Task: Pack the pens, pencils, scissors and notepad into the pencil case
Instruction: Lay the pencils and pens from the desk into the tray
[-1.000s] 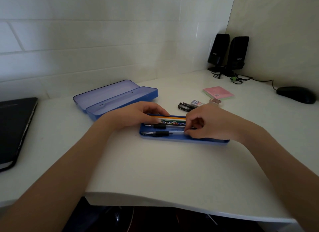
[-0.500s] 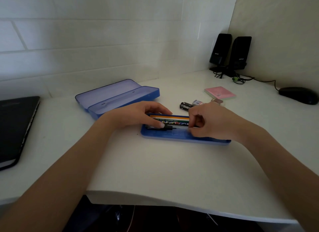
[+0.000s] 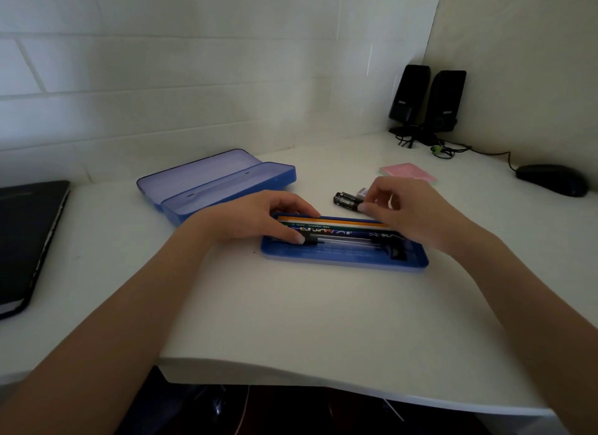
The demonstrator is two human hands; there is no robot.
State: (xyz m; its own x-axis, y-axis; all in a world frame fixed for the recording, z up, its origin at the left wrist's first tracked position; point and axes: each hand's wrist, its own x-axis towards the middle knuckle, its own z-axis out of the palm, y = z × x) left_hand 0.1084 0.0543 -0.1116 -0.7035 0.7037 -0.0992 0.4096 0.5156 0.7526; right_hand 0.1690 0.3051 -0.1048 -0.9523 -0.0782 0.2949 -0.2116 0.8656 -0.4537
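Head view: left hand (image 3: 259,219) presses straight fingers on pens (image 3: 343,238) in the tray (image 3: 343,259), right hand (image 3: 417,214) hangs loose w/ nothing held, so I think: keep pens flat, then fetch notepad (image 3: 408,172).

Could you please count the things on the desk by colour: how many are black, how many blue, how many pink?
Black: 4, two speakers, mouse, laptop
Blue: 2, open pencil case, tray
Pink: 1, notepad
Total: 7
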